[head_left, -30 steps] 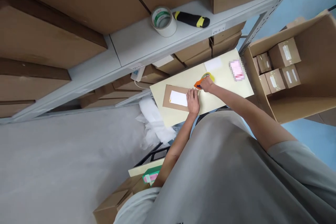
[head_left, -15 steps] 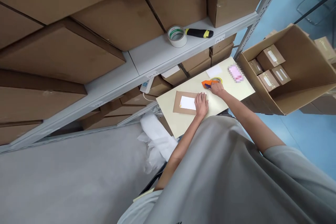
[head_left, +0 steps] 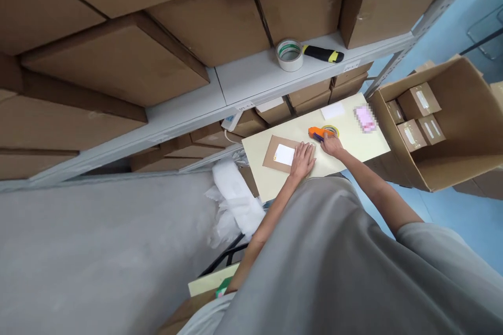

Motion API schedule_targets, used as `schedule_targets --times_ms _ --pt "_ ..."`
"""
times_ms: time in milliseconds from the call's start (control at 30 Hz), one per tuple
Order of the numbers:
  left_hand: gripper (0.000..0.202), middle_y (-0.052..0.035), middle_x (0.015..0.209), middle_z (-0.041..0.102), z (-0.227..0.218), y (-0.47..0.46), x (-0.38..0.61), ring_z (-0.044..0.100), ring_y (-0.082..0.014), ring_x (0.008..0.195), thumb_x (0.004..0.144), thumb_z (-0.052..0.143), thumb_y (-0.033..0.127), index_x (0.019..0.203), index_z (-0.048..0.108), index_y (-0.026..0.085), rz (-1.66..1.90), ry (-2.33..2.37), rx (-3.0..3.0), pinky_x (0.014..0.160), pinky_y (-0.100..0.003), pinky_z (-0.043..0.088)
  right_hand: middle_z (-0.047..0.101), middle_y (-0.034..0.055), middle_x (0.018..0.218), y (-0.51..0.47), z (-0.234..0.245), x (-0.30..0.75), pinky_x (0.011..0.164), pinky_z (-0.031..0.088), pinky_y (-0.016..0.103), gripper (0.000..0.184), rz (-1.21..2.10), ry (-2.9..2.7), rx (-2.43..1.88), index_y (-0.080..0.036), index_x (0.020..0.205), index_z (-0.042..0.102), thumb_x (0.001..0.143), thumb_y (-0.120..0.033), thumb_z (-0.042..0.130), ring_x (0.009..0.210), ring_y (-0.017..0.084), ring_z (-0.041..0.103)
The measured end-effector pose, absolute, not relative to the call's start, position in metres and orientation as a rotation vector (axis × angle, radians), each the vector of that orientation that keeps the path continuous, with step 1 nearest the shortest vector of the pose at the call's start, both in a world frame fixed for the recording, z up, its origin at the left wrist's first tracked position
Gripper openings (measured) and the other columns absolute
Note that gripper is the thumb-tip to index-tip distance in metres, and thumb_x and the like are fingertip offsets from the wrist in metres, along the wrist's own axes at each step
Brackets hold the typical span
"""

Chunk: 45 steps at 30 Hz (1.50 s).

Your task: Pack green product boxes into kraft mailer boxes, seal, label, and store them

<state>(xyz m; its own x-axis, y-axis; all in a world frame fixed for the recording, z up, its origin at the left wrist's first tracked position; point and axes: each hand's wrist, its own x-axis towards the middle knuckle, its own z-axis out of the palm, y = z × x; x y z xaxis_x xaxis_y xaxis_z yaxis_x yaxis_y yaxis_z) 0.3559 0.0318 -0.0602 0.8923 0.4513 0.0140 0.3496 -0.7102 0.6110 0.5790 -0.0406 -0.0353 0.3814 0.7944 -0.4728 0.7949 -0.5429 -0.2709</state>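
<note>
Pressing flat on the brown packet, the left hand stays where it was a second ago, fingers spread. The right hand still grips the orange tape gun, just beside the packet. The packet lies on the pale table and has a white label on top. Above, a grey shelf holds a tape roll and a knife. An open box stands at the right, over a blue floor.
</note>
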Motion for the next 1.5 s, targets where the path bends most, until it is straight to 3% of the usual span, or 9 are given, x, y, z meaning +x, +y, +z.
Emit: schedule_targets --times_ms 167,333,533,633,800,1000,1300,1433,1500 --pt "0.059 -0.0219 0.175 0.061 -0.062 0.027 0.360 0.042 -0.0401 0.177 0.114 0.057 0.041 0.168 0.062 0.018 0.263 0.676 2.401 0.146 -0.069 0.032 0.069 0.0370 0.152 -0.032 -0.051 0.595 0.135 0.035 0.057 0.060 -0.883 1.664 2.492 0.007 0.166 0.047 0.110 -0.015 0.044 0.146 0.043 0.065" --pt "0.056 -0.0220 0.176 0.060 -0.057 0.011 0.367 0.042 -0.0388 0.177 0.116 0.053 0.037 0.168 0.062 0.018 0.265 0.834 2.381 0.147 -0.070 0.030 0.072 0.0342 0.145 -0.035 -0.075 0.606 0.132 0.043 0.061 0.059 -0.841 1.741 2.538 0.006 0.165 0.051 0.110 -0.013 0.037 0.140 0.043 0.066" --pt "0.058 -0.0241 0.178 0.057 -0.058 -0.009 0.374 0.036 -0.0379 0.180 0.114 0.053 0.037 0.168 0.061 0.016 0.185 1.015 2.340 0.150 -0.070 0.021 0.054 0.0351 0.174 -0.060 -0.092 0.602 0.142 0.031 0.071 0.070 -0.935 1.848 2.729 0.002 0.179 0.038 0.116 -0.028 0.041 0.165 0.047 0.049" --pt "0.064 -0.0229 0.180 0.055 -0.060 -0.012 0.374 0.032 -0.0390 0.181 0.110 0.059 0.038 0.170 0.059 0.017 0.137 1.073 2.313 0.151 -0.069 0.015 0.049 0.0239 0.184 -0.078 -0.085 0.594 0.147 0.030 0.064 0.068 -1.292 1.958 2.715 -0.007 0.181 0.044 0.118 -0.032 0.040 0.173 0.038 0.044" --pt "0.075 -0.0206 0.185 0.049 -0.053 -0.013 0.375 0.021 -0.0398 0.185 0.105 0.063 0.041 0.175 0.053 0.018 -0.013 1.132 2.267 0.152 -0.069 0.009 0.059 0.0085 0.181 -0.085 -0.069 0.578 0.149 0.033 0.048 0.061 -2.123 1.730 2.523 -0.021 0.175 0.059 0.118 -0.035 0.043 0.173 0.026 0.049" --pt "0.080 -0.0200 0.186 0.047 -0.048 -0.011 0.377 0.018 -0.0421 0.185 0.102 0.067 0.044 0.177 0.051 0.020 -0.097 1.169 2.240 0.151 -0.072 0.009 0.069 0.0002 0.172 -0.063 -0.066 0.579 0.149 0.031 0.043 0.062 -2.419 1.478 2.485 -0.024 0.168 0.068 0.109 -0.021 0.049 0.171 0.021 0.053" --pt "0.076 -0.0233 0.182 0.050 -0.045 -0.011 0.379 0.023 -0.0431 0.184 0.102 0.067 0.046 0.171 0.056 0.016 -0.058 1.166 2.261 0.151 -0.069 0.011 0.082 0.0044 0.154 -0.031 -0.077 0.585 0.146 0.037 0.046 0.060 -2.455 1.607 2.423 -0.025 0.155 0.080 0.100 -0.020 0.057 0.161 0.028 0.064" --pt "0.066 -0.0229 0.181 0.052 -0.032 0.012 0.381 0.033 -0.0397 0.180 0.107 0.065 0.050 0.162 0.062 0.012 0.021 1.133 2.318 0.152 -0.059 0.015 0.078 0.0106 0.158 -0.042 -0.067 0.588 0.144 0.040 0.049 0.049 -2.289 1.134 2.769 -0.020 0.148 0.079 0.108 -0.028 0.054 0.166 0.030 0.059" --pt "0.067 -0.0237 0.184 0.047 -0.025 0.042 0.380 0.031 -0.0386 0.180 0.109 0.065 0.051 0.163 0.060 0.011 0.112 1.221 2.333 0.151 -0.058 0.017 0.081 0.0152 0.149 -0.053 -0.060 0.586 0.137 0.049 0.052 0.039 -2.272 0.802 2.866 -0.019 0.135 0.080 0.112 -0.037 0.055 0.156 0.034 0.067"
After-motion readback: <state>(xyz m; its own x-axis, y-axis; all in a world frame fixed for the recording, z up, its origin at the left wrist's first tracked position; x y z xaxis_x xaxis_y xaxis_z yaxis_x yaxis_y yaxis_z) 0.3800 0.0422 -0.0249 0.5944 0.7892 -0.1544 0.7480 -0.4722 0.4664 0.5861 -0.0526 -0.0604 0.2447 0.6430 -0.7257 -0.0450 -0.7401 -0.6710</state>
